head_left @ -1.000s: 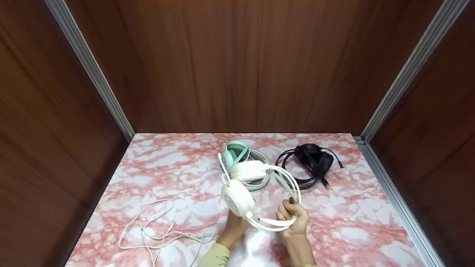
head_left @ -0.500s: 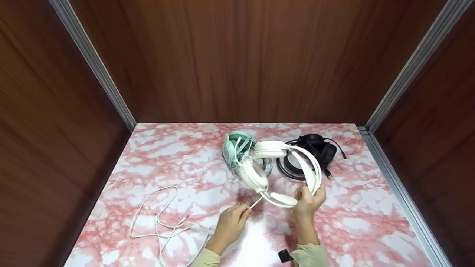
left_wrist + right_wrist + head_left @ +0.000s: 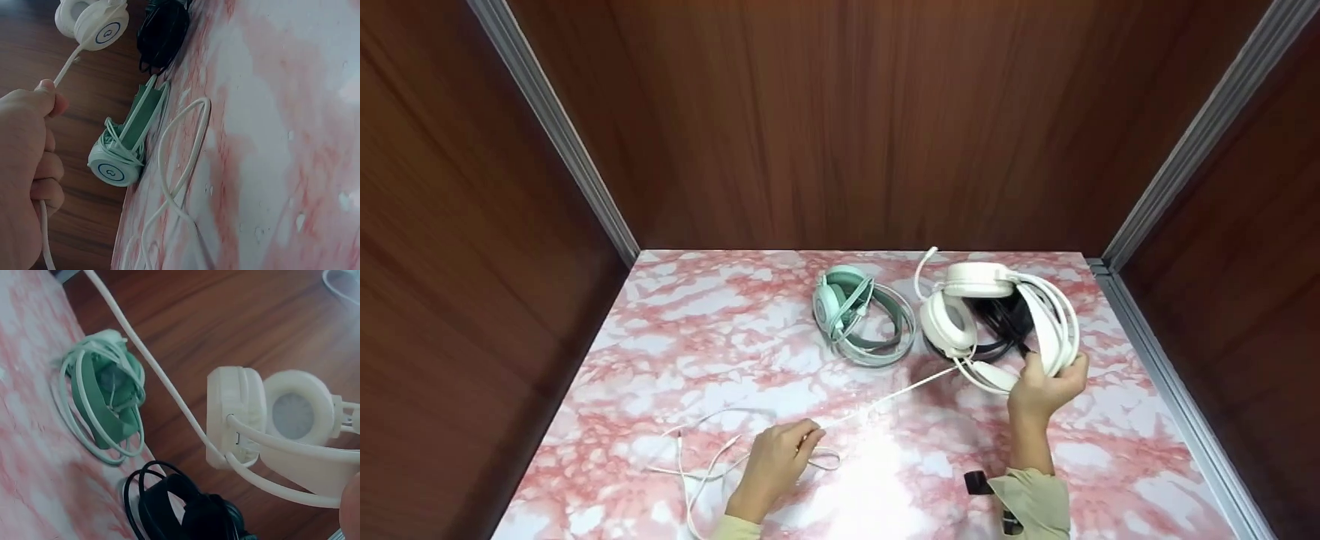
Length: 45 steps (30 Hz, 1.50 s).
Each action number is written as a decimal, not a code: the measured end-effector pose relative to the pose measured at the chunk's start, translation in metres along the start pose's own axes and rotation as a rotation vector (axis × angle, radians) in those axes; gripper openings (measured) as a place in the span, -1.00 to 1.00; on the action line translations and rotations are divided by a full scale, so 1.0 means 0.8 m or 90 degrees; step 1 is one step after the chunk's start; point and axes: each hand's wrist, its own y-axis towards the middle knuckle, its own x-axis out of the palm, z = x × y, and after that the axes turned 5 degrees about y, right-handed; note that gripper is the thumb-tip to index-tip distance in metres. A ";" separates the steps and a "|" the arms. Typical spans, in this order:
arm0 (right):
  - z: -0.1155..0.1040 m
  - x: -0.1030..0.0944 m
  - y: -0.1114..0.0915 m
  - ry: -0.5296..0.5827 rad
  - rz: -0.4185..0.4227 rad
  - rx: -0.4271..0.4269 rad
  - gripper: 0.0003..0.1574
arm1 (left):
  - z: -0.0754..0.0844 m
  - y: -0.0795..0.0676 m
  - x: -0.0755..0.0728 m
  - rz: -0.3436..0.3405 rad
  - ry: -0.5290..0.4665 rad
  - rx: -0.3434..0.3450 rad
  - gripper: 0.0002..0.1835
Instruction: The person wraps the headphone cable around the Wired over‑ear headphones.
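Observation:
My right hand (image 3: 1046,386) grips the headband of a white headset (image 3: 979,281), lifted above the table at the right. Its microphone boom points up and away at the far side. From the lower ear cup a white cable (image 3: 911,388) stretches taut to my left hand (image 3: 776,461), which pinches it between thumb and fingers. In the left wrist view the cable's other part leaves below my curled fingers (image 3: 48,191). Loose loops of it lie on the table around the left hand. The right wrist view shows both white ear cups (image 3: 292,410), with only a fingertip's edge of that hand.
A green headset (image 3: 840,300) with its cable wound round it lies at the table's middle back. Behind the white one, a black headset (image 3: 1003,319) is partly hidden. Brown wood panels (image 3: 840,127) with metal rails enclose the pink-and-white marbled table (image 3: 697,322).
The right hand has carried the white headset to the right, over the black one. The left hand has come out from behind it and moved left along the cable, drawing it straight.

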 end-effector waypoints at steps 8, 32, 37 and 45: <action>-0.029 0.000 0.011 -0.203 -0.201 -0.058 -0.78 | -0.007 0.024 -0.045 0.142 0.040 0.151 -0.97; 0.020 -0.001 0.036 0.697 -0.983 0.565 -0.53 | -0.078 0.210 -0.120 0.072 -0.105 0.040 -0.83; 0.034 0.000 0.018 0.859 -0.853 0.613 -0.73 | -0.092 0.167 -0.044 -0.020 -0.246 -0.126 -0.83; 0.025 0.012 0.003 0.898 -0.564 0.632 -0.88 | -0.036 0.093 0.058 -0.012 -0.299 -0.178 -0.70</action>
